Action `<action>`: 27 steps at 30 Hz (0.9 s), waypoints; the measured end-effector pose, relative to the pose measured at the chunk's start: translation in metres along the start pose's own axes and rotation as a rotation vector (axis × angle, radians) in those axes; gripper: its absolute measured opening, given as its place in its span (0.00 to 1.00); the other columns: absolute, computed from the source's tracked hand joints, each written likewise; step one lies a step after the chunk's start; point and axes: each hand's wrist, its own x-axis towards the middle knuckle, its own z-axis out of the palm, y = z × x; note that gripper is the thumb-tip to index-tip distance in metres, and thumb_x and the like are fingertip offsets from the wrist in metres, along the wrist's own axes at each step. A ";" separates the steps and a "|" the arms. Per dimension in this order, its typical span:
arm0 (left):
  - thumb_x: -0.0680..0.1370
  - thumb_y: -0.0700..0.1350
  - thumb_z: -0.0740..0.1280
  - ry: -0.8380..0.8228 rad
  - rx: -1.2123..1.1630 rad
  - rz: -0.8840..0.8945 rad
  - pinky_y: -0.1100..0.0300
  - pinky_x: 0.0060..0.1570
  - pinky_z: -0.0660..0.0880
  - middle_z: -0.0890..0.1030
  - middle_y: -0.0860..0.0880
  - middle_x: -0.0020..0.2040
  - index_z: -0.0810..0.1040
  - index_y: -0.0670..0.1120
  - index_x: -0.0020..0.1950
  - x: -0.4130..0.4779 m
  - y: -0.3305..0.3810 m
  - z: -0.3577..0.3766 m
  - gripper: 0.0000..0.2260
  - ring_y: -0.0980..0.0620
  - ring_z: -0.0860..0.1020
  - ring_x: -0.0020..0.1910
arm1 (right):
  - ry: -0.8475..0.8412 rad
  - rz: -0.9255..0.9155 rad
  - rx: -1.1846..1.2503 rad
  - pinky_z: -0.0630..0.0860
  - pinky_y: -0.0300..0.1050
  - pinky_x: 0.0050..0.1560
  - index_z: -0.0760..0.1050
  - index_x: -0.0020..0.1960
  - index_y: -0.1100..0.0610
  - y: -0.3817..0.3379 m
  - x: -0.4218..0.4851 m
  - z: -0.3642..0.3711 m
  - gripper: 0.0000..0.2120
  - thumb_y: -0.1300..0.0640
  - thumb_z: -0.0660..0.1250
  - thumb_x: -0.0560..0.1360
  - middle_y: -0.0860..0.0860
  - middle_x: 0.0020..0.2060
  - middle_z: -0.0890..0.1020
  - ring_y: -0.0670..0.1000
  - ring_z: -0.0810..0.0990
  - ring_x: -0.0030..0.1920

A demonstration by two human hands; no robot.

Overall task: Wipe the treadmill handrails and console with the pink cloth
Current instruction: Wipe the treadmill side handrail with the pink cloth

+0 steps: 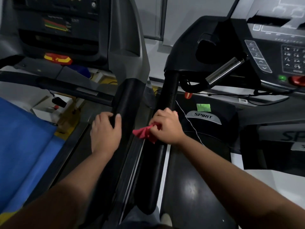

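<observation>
Ahead of the right hand, a treadmill console (pixel 270 52) with keypad; ahead of the left hand, a second console (pixel 57 30). Between them, two black padded handrails side by side. Left hand (pixel 105 131) wrapped around the left handrail (pixel 123 100), fingers curled over it. Right hand (pixel 166 128) clenched on the right handrail (pixel 169 90), gripping the pink cloth (pixel 145 132), bunched and sticking out leftward from the fist.

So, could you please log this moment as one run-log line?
right hand: grips pink cloth on right handrail | left hand: grips left handrail | console: untouched
</observation>
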 end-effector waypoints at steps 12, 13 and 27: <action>0.69 0.59 0.72 -0.847 -0.299 -0.081 0.61 0.52 0.74 0.77 0.52 0.60 0.68 0.48 0.68 -0.057 0.039 0.050 0.31 0.51 0.77 0.58 | -0.135 0.243 -0.093 0.51 0.43 0.47 0.79 0.54 0.50 -0.006 0.012 -0.003 0.26 0.40 0.50 0.69 0.46 0.52 0.72 0.48 0.62 0.53; 0.70 0.54 0.73 -0.834 -0.371 -0.053 0.63 0.49 0.75 0.80 0.53 0.56 0.73 0.49 0.64 -0.049 0.042 0.056 0.25 0.53 0.78 0.55 | -0.161 0.232 -0.113 0.52 0.44 0.48 0.78 0.57 0.51 -0.007 0.008 -0.002 0.24 0.41 0.53 0.71 0.47 0.54 0.71 0.50 0.62 0.54; 0.60 0.46 0.74 -0.678 -0.831 -0.127 0.50 0.50 0.79 0.85 0.49 0.46 0.83 0.45 0.48 -0.038 0.050 0.092 0.17 0.50 0.83 0.48 | -0.063 0.344 -0.223 0.50 0.43 0.45 0.77 0.59 0.48 -0.009 0.028 0.009 0.13 0.48 0.64 0.75 0.47 0.56 0.70 0.53 0.63 0.55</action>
